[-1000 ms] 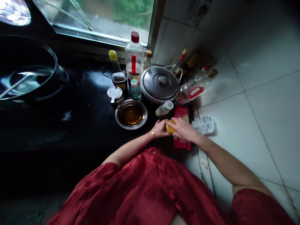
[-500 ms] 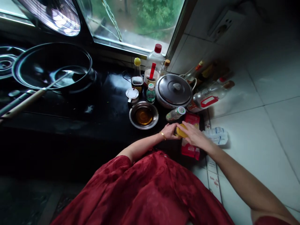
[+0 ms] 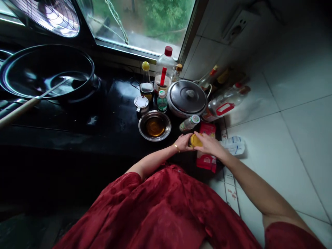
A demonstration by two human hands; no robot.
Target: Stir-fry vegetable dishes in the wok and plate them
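Between my two hands is a small jar with a yellow lid point(image 3: 196, 140). My left hand point(image 3: 183, 142), with a gold bangle at the wrist, is closed around the jar's body, which is mostly hidden. Closed over the lid from the other side is my right hand point(image 3: 207, 143). Under and behind the hands lies a red packet point(image 3: 206, 163) at the counter's edge. Just beyond them a small glass shaker with a whitish cap point(image 3: 190, 123) leans or lies tilted. To the left stands a metal bowl point(image 3: 167, 130) with amber liquid in it.
A lidded pot point(image 3: 188, 98) stands behind the shaker, with several bottles around it, including a red-capped one point(image 3: 166, 64). A green bottle point(image 3: 162, 102) and a lidded canister point(image 3: 141, 103) flank the bowl. At left sits a large wok point(image 3: 89, 67) with a long-handled utensil point(image 3: 28, 106).
The view has shifted slightly, so everything sits a little further left. Both hands stay on the yellow-lidded jar, and the lid now faces up a bit more.
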